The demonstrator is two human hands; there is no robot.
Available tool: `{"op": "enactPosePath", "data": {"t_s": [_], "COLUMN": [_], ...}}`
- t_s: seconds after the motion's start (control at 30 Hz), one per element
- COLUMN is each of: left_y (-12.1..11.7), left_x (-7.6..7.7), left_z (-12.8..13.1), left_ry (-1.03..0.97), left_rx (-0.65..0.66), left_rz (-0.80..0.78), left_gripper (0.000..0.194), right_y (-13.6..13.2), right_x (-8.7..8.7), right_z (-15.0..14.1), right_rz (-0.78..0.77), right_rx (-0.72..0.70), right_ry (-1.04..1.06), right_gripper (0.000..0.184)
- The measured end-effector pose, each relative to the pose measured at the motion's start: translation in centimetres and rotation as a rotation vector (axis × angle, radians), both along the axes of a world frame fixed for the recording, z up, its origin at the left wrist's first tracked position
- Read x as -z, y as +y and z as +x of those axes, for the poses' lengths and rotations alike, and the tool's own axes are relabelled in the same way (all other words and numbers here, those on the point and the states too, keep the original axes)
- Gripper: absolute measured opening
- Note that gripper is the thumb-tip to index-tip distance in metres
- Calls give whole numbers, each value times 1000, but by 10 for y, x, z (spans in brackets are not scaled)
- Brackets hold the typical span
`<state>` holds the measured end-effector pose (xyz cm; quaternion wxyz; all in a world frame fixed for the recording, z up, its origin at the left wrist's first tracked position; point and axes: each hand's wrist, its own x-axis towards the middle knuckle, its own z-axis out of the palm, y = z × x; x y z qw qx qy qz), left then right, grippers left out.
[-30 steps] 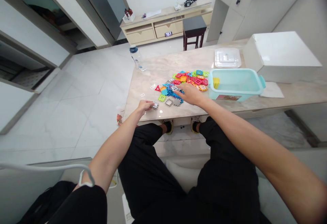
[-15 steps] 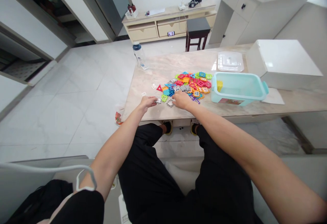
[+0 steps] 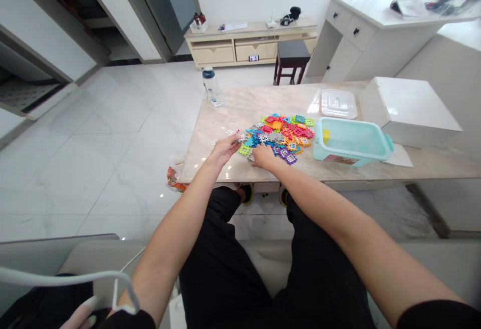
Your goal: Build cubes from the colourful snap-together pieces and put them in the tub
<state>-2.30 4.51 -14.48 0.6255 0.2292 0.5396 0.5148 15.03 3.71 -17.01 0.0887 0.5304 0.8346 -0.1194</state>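
Note:
My left hand is closed on a grey toothed building tile with a white window-shaped insert, held at the left end of a colourful pile. Beside it, my right hand reaches down with curled fingers at the pile's near edge, pinching another grey tile that is partly hidden by the fingers. Between the hands lies a green tile. Blue tiles, red tiles and purple tiles spread rightward. Two loose white window pieces lie left of the pile.
A mint-green bin with something yellow inside stands right of the pile. Behind it are a clear lid and a white box. A water bottle stands at the table's far left corner; a dark stool is beyond.
My left hand has carried its grey tile right and away from me, up to the pile. My right hand has come from over the blue tiles to the grey tile at the near edge.

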Motion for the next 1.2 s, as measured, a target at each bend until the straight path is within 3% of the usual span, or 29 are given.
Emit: {"op": "enactPosePath", "data": {"t_s": [0.3,0.7,0.83,0.97,1.03,1.2], "left_y": [-3,-3,-5,-8,-10,-13], "left_x": [-8,-19,-25,-31,-34,-38], "left_z": [8,30,42,54,59,71], "left_ry": [-62,79,134,147,146,147], "left_rx": [-1,-39,-49,-14,10,98], "left_rz": [5,87,147,176,184,207], "left_gripper": [17,39,40,40,40,45], "right_y": [9,18,18,20,20,13], "right_x": [-15,-49,-55,-58,-59,-60], "right_z": [9,77,94,101,104,110], "right_rz": [-29,83,114,51,57,118], "right_rx": [51,188,259,199,145,48], "right_ry": [92,294,621,991,997,762], "right_gripper": [45,25,22,30,32,20]}}
